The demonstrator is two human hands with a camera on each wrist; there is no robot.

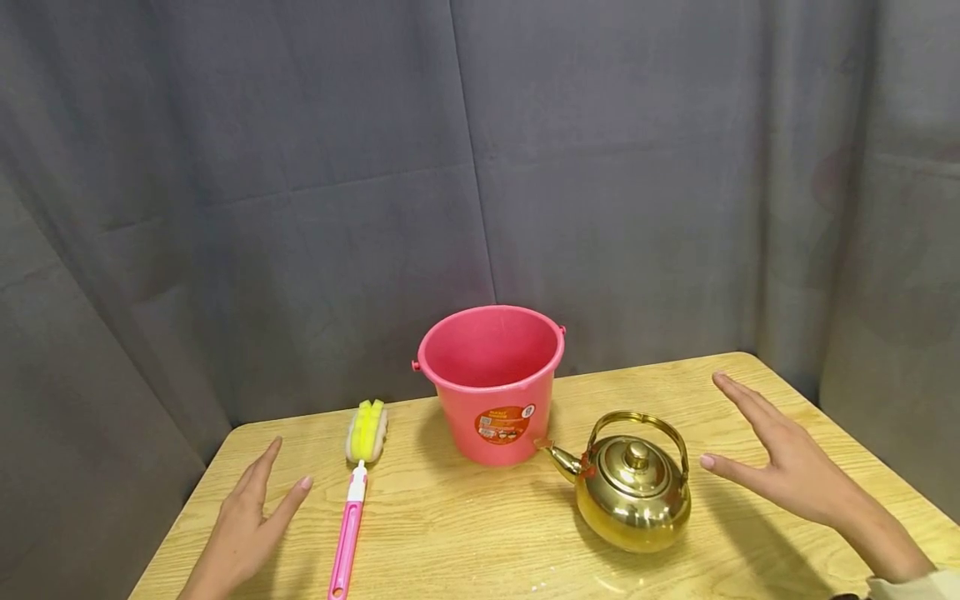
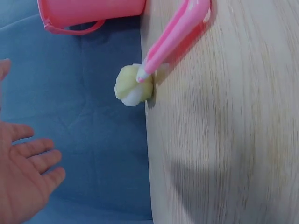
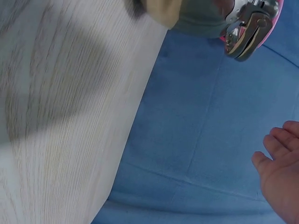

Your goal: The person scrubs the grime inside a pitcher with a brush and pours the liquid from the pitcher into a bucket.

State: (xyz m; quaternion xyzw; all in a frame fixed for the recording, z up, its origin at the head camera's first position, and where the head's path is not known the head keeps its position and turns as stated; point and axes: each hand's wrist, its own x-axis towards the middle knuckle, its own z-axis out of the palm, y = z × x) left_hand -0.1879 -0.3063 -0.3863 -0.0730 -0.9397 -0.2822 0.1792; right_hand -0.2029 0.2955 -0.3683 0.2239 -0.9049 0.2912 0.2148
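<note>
My left hand (image 1: 242, 527) hovers over the left side of the table, fingers extended and thumb spread, holding nothing. Just right of it lies a sponge brush (image 1: 349, 533) with a pink handle and a yellow and white head pointing to the back. At the right, my right hand (image 1: 787, 467) is held up with straight fingers and spread thumb, beside a shiny golden teapot (image 1: 633, 508). The teapot has its lid on and its arched handle upright, and its spout points left. A pink bucket (image 1: 498, 425) stands upright at the back middle; the spout tip overlaps its lower side in the head view.
The light wooden table (image 1: 435, 542) has rounded back corners. Grey curtains (image 1: 337, 208) hang behind it and at both sides. An orange label (image 1: 501, 425) is on the bucket's front, and the bucket's inside faces up.
</note>
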